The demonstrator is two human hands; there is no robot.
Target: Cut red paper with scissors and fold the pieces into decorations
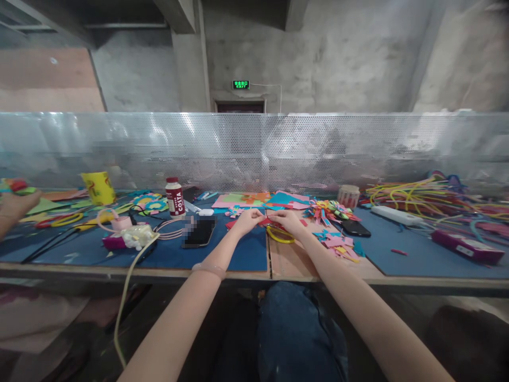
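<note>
Both my hands meet over the workbench in the middle of the head view. My left hand [250, 220] pinches one side of a small piece of red paper [265, 222]. The fingers of my right hand [287, 220] close on its other side. Most of the red piece is hidden by my fingertips. Just below my right hand lies a yellow loop [280, 235], perhaps scissors handles. Behind my hands are sheets of coloured paper [287, 199]. Right of them sit a pile of cut paper scraps [338, 244] and a bunch of multicoloured folded paper pieces [328, 210].
Left are a phone [204, 231], a red-capped bottle [175, 198], a yellow tub [98, 188] and a power strip with cables [133, 237]. Right are another phone [356, 228], a purple box [467, 247] and colourful pipe cleaners [409, 193]. Another person's hand [18, 207] appears far left. A perforated metal screen [318, 148] stands behind.
</note>
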